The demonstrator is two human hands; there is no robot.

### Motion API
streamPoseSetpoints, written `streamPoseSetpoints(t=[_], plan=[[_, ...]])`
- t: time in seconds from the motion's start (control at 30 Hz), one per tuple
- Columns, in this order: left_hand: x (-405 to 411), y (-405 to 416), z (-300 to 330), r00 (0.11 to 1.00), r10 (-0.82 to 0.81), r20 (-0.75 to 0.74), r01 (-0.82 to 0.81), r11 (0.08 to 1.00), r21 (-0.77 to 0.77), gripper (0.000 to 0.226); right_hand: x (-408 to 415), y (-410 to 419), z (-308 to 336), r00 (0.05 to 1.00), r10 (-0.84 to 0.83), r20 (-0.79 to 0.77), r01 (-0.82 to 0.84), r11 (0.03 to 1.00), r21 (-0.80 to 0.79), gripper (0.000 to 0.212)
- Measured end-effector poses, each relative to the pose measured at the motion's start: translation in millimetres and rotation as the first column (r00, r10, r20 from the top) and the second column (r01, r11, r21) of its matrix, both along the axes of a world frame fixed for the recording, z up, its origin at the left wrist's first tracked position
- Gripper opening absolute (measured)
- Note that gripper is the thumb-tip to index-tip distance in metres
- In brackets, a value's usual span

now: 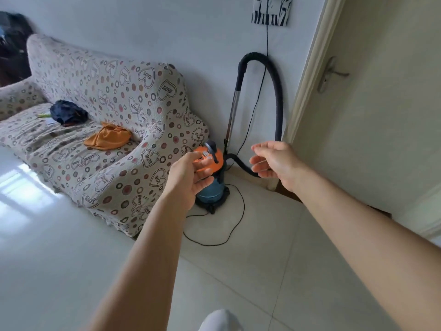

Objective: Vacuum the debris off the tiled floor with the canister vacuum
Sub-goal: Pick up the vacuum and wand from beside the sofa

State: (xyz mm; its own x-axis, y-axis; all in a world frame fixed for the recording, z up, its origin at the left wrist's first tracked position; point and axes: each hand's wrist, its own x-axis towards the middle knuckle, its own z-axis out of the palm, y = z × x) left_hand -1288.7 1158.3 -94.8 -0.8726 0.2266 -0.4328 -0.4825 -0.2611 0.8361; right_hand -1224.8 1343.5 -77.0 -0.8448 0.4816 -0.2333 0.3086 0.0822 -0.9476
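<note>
Two bare arms are stretched forward toward a canister vacuum (212,177) that stands on the tiled floor (238,271) in the corner between a sofa (107,130) draped in a heart-and-circle cover and a pale wall. The vacuum is seen with an orange top and a blue body; its metal tube (232,111) is leaned upright against the wall, and a black hose (278,99) is looped high overhead and brought back down to the canister. A thin black power cord (229,230) is coiled loosely on the tiles around the base and is also run up the wall. The left hand (191,173) is held just in front of the orange top, its grip released, fingers loosely spread and holding nothing; whether the top is touched cannot be told. The right hand (274,161) is held near the lower bend of the hose, its grip likewise released and empty. No debris can be made out on the tiles. The step in hand is judged to be taking hold of the machine. It would be done well if the tube were grasped by one hand and the canister steadied by the other, with the cord kept clear of the feet. A closed door (370,103) is seen at the right.
</note>
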Motion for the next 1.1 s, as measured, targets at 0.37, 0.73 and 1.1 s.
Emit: streamPoseSetpoints(t=[0.37, 0.73, 1.1], plan=[[-175, 100, -53, 0.995, 0.066, 0.075, -0.063, 0.997, -0.033, 0.011, -198, 89, -51, 0.989, 0.119, 0.083, -0.119, 0.993, -0.011, 0.014], [-352, 177, -116, 0.955, 0.098, 0.279, -0.074, 0.993, -0.094, 0.017, -389, 163, -108, 0.957, 0.132, 0.259, -0.130, 0.991, -0.023, 0.012], [-449, 231, -206, 0.855, 0.246, 0.456, -0.201, 0.969, -0.146, 0.018, -530, 237, -189, 0.923, 0.073, 0.378, -0.043, 0.995, -0.087, 0.035]])
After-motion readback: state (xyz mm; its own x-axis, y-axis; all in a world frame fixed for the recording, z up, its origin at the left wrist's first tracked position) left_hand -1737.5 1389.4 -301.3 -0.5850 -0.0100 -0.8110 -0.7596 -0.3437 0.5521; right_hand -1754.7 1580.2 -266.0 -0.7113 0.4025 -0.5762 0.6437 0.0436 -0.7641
